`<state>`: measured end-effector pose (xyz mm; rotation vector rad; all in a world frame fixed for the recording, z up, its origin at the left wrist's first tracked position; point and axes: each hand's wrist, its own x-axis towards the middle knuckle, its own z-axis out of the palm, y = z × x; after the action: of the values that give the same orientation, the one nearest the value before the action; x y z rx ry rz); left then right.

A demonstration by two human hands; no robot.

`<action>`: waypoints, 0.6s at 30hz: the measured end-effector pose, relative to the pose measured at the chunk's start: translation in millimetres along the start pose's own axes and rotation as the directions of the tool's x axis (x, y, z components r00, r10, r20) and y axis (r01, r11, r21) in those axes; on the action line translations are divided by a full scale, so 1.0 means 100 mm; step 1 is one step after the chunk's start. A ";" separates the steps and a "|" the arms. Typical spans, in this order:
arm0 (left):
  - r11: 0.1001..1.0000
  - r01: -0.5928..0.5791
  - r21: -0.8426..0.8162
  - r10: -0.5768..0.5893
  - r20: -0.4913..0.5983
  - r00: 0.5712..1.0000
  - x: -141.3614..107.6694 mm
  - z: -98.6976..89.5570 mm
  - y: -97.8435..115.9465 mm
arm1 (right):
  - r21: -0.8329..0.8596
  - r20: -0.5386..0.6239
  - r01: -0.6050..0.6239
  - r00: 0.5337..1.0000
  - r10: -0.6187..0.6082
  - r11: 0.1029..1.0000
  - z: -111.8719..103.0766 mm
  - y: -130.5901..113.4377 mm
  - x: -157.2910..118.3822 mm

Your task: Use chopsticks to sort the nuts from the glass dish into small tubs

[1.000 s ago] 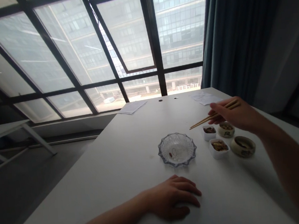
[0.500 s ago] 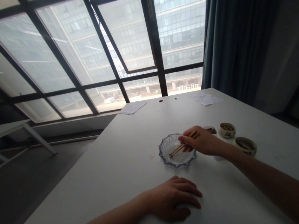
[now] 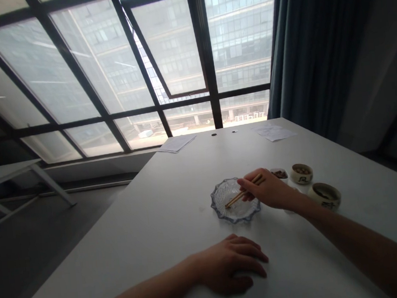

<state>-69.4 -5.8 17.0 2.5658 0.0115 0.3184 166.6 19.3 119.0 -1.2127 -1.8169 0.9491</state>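
Observation:
My right hand (image 3: 258, 187) grips a pair of wooden chopsticks (image 3: 237, 197) over the right side of a clear glass bowl (image 3: 218, 212) with a scalloped rim. The chopstick tips are close together, low inside the bowl; whether something tiny sits between them I cannot tell. My left hand (image 3: 235, 263) rests on the white table, nearer to me than the bowl, fingers apart and holding nothing. Beyond my right wrist stand a small container of brown pieces (image 3: 279, 174), a cream pot with round pieces (image 3: 302, 174) and a second cream pot with dark contents (image 3: 325, 196).
Paper sheets lie on the white table (image 3: 148, 210) at its far end, one stack (image 3: 176, 144) on the left and loose sheets (image 3: 274, 131) on the right. Large windows and a dark curtain (image 3: 302, 54) stand behind. Another table (image 3: 7, 172) is at far left.
My right hand and the chopsticks have shifted only very slightly, the tips staying inside the glass bowl. My left hand has not moved.

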 end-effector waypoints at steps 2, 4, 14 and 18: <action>1.000 0.002 -0.004 -0.002 -0.003 1.000 0.00 0.00 0.00 | -0.002 -0.007 -0.001 1.000 0.001 1.000 -0.01 -0.02 0.00; 1.000 0.001 -0.007 -0.001 -0.007 1.000 0.00 0.00 0.00 | 0.006 -0.015 0.004 1.000 -0.004 1.000 -0.03 -0.03 -0.01; 1.000 -0.001 0.004 0.001 -0.002 1.000 0.01 -0.01 0.01 | 0.064 -0.347 -0.033 0.937 0.053 0.997 -0.86 -0.11 -0.16; 1.000 0.003 -0.010 -0.003 -0.005 1.000 0.01 -0.01 0.01 | -0.011 -0.527 -0.080 0.847 0.062 0.997 -1.29 -0.03 -0.24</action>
<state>-69.1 -6.5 18.7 2.5549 0.0153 0.3236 284.9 17.9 175.6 -1.4048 -1.3562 0.5454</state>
